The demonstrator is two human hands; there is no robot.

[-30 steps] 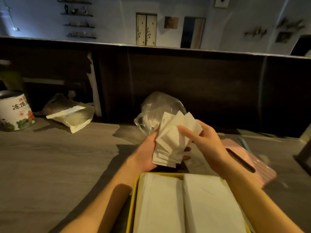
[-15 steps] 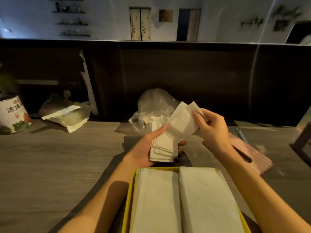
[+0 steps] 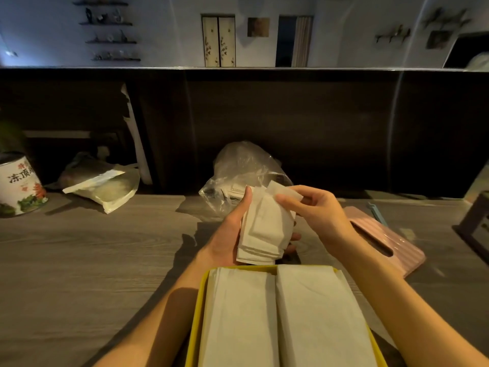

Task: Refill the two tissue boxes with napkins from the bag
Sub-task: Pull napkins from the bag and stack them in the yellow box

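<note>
Two hands are in view above the middle of the desk (image 3: pixel 79 260). The left hand (image 3: pixel 227 239) grips one fanned stack of napkins (image 3: pixel 264 231) from below; its thumb lies up the stack's left edge and its fingertips show past the stack's lower right edge. The right hand (image 3: pixel 315 210) pinches the top right corner of the uppermost napkin between thumb and curled fingers.

Two tissue boxes are visible. One yellow box (image 3: pixel 197 313) stands at the near edge of the desk, directly below the hands, open at the top and holding two side-by-side piles of napkins that reach its rim. One pink box (image 3: pixel 397 242) lies toward the right edge of the desk, its slot facing up, just beyond the right wrist. The held stack hangs above the far rim of the yellow box, apart from the piles inside.

One clear plastic bag (image 3: pixel 243 168) sits at the far edge of the desk against the dark panel, immediately behind the hands, with more napkins visible inside. The stack overlaps the bag's lower right part in the view; contact cannot be determined.

One printed tin (image 3: pixel 18 186) stands at the far left corner. One pale pouch (image 3: pixel 105 186) lies between the tin and the bag, well apart from the hands.
</note>
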